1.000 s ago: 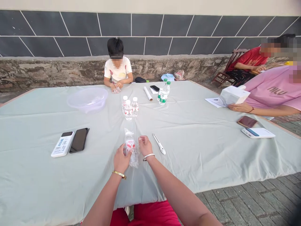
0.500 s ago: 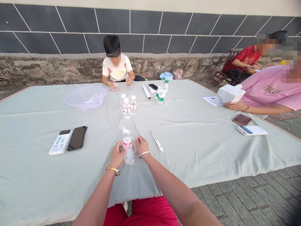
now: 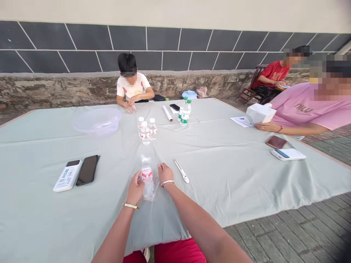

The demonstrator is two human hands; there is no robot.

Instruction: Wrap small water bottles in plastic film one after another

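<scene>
A small clear plastic bottle (image 3: 147, 175) with a red and white label lies on the cloth in front of me, loosely covered by plastic wrap (image 3: 149, 195). My left hand (image 3: 136, 188) grips its left side, thumb and fingers against the wrapped bottle. On the right, my right hand (image 3: 165, 174) is closed in a pinch at the wrap's edge, slightly apart from the bottle. A white utility knife (image 3: 181, 171) lies just right of that hand. Beyond the wrapped bottle stand three small water bottles (image 3: 145, 133) in a close group.
A power bank (image 3: 68, 176) and a phone (image 3: 88, 170) lie left on the tablecloth (image 3: 109, 226). Farther back are a translucent basin (image 3: 97, 122), a roll (image 3: 167, 113) and green-capped bottles (image 3: 185, 113). Across sits a person (image 3: 134, 87); another in pink (image 3: 304, 106) sits right.
The view has tilted up slightly, so everything sits lower. My right hand has drawn the wrap a little away from the bottle. The person opposite has brought their hands together.
</scene>
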